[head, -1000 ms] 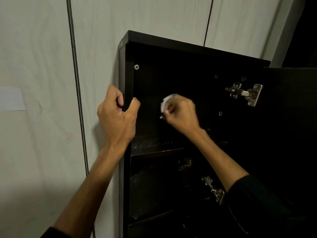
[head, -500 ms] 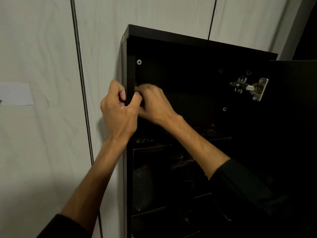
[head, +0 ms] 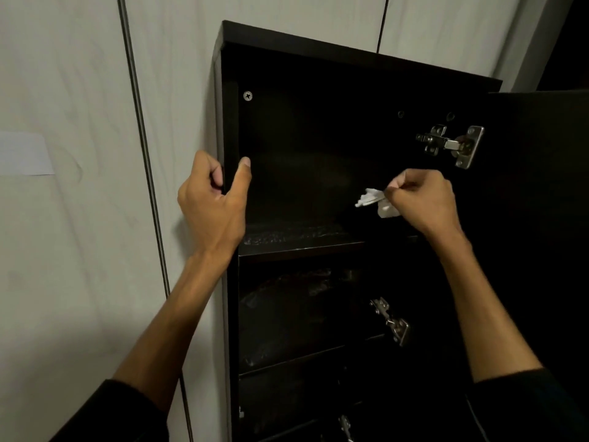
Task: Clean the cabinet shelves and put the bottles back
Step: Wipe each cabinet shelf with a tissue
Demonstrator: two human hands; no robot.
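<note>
While left hand (head: pixel 213 199) grips the black cabinet's (head: pixel 350 62) left side panel, right hand (head: pixel 422 200) pinches a crumpled white tissue (head: pixel 376 201) inside the top compartment, above the dusty shelf (head: pixel 299 242), door (head: pixel 541 202) open.

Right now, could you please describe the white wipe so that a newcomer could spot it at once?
Find the tall black cabinet against the pale wall, its door swung open to the right. In its top compartment, the right hand pinches a small crumpled white wipe. It is the only white thing among the dark shelves.
</note>
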